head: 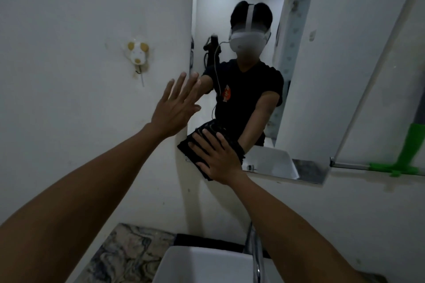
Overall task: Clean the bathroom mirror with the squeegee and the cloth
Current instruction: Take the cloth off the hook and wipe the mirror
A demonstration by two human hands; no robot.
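White bathroom wall, dim light; mirror [241, 18] mounted on it above a white sink [207, 264]. Dark cloth [187, 146] sits at the mirror's lower left corner, partly overlapping the frame edge onto the wall. Right hand [218, 158] lies flat on the cloth, fingers spread and extended, palm pressing it to the glass; not a pinch, just flat pressure. Left hand [176, 105] is open, fingers splayed, holding nothing, beside the mirror's left edge at mid height; cannot tell if it touches the wall.

Handling, as judged: cloth looks soft, limp and light, will bunch or slide unless kept under the palm; best held flat with spread fingers as now. Glass is stiff, smooth, fragile, so even pressure.

Green squeegee [407, 158] rests at the far right on a metal rail [349, 165], well apart from both hands, untouched.

Edges and room: cloth is at the bottom left corner, so open glass runs up and to the right. Chrome faucet [255, 250] stands below the right forearm, near it. Animal-shaped wall hook [137, 53] sits left of the mirror, clear of the wiping path. Marble-pattern counter [124, 253] lies left of the sink.
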